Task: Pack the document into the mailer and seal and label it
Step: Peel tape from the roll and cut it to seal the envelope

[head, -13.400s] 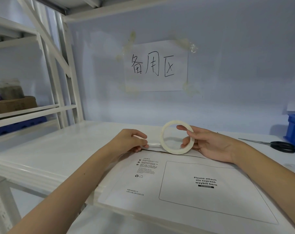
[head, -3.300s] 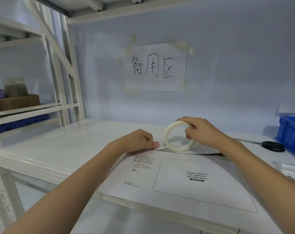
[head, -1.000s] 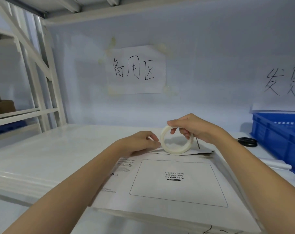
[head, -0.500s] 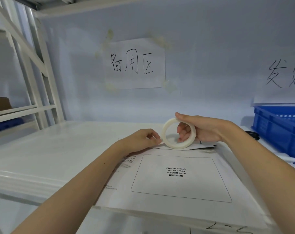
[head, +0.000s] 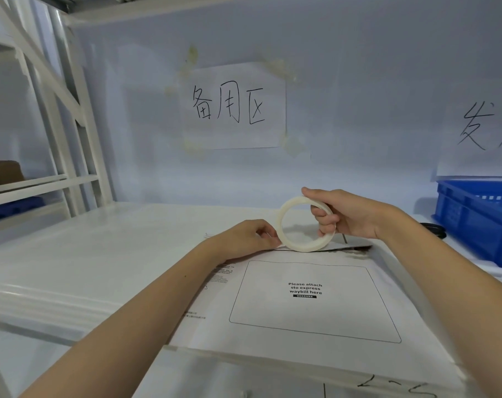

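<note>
- I see my right hand [head: 356,215] gripping the smooth white tape ring [head: 305,226], upright on edge.
- My left hand [head: 245,237], fingers curled, pinches the tape end against the flat matte mailer [head: 310,300], whose long axis runs left-right.

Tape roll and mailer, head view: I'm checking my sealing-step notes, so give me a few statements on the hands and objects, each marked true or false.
1. The right hand holds the tape roll with fingers through its hole. True.
2. The tape roll lies flat on the mailer. False: it stands on edge at the mailer's far end.
3. The left hand rests at the mailer's far edge, beside the roll. True.
4. A waybill is stuck in the printed box. False: the box holds only printed text.
5. A blue crate sits at the right. True.
</note>
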A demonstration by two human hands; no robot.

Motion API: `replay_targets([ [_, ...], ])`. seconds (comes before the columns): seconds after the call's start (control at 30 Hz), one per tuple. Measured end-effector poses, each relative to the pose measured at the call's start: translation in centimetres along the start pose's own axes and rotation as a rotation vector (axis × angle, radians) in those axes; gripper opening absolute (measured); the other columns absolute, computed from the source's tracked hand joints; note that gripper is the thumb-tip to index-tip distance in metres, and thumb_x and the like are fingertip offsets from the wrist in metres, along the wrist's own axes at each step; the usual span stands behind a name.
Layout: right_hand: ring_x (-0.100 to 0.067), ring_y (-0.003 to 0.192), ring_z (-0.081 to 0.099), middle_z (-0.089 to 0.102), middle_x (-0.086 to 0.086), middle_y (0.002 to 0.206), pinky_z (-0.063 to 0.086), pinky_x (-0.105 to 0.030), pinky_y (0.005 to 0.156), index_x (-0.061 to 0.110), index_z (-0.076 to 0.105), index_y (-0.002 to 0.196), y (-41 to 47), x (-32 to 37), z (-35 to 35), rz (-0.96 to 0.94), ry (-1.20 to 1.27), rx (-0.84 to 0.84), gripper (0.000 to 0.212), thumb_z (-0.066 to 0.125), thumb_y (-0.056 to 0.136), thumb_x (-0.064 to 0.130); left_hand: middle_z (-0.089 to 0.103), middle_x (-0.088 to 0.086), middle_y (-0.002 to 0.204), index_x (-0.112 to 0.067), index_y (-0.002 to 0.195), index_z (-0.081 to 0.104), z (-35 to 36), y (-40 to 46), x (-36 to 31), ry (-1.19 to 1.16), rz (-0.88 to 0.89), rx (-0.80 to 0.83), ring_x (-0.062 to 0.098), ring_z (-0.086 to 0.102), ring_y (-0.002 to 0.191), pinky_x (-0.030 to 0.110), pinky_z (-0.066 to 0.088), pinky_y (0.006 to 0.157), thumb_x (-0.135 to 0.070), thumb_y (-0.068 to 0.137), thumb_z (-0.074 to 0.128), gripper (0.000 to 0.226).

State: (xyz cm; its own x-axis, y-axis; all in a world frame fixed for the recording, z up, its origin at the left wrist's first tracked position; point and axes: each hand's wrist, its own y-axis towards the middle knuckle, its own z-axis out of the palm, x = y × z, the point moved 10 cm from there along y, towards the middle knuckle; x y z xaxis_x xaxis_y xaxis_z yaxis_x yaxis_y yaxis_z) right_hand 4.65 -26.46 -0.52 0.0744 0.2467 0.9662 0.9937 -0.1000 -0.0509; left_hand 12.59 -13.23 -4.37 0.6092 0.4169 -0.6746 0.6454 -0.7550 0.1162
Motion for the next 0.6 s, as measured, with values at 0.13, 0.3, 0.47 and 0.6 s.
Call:
replay_targets([
  [0.13,-0.018,0.051,0.024,0.026,0.004,0.049,0.041,-0.029,0.065,0.016,0.044,0.063,-0.2,0.0,-0.2,0.012,-0.065,-0.028,0.046,0.059,0.091,0.05,0.052,-0.008,0.093,-0.03,0.091,0.057,0.2,0.4,-0.1,0.098,0.026,-0.009,0.001,0.048,0.076,0.018,0.037,0.069,-0.043,0.09,0.066,0.016],
  [0.3,-0.015,0.049,0.023,0.03,0.007,0.049,0.037,-0.025,0.058,0.018,0.044,0.069,-0.8,0.4,-1.2,0.012,-0.106,-0.083,0.04,0.061,0.092,0.046,0.051,-0.004,0.107,-0.022,0.118,0.06,0.3,0.5,0.0,0.161,0.018,0.002,0.001,0.05,0.087,0.018,0.037,0.075,-0.039,0.092,0.065,0.032],
  [0.47,-0.015,0.048,0.022,0.029,0.006,0.051,0.034,-0.026,0.056,0.017,0.043,0.067,-1.2,0.5,-2.4,0.014,-0.156,-0.108,0.04,0.063,0.091,0.043,0.049,-0.005,0.109,-0.026,0.122,0.058,0.4,0.5,0.3,0.147,-0.012,0.02,0.01,0.051,0.099,0.023,0.036,0.086,-0.04,0.092,0.064,0.033],
  [0.6,-0.017,0.047,0.024,0.032,0.005,0.05,0.039,-0.028,0.053,0.015,0.046,0.069,-1.7,0.6,-3.8,0.032,-0.251,-0.138,0.041,0.065,0.089,0.045,0.049,-0.005,0.111,-0.027,0.123,0.058,0.4,0.6,0.5,0.157,0.004,0.029,0.006,0.05,0.096,0.024,0.036,0.087,-0.041,0.093,0.063,0.034],
])
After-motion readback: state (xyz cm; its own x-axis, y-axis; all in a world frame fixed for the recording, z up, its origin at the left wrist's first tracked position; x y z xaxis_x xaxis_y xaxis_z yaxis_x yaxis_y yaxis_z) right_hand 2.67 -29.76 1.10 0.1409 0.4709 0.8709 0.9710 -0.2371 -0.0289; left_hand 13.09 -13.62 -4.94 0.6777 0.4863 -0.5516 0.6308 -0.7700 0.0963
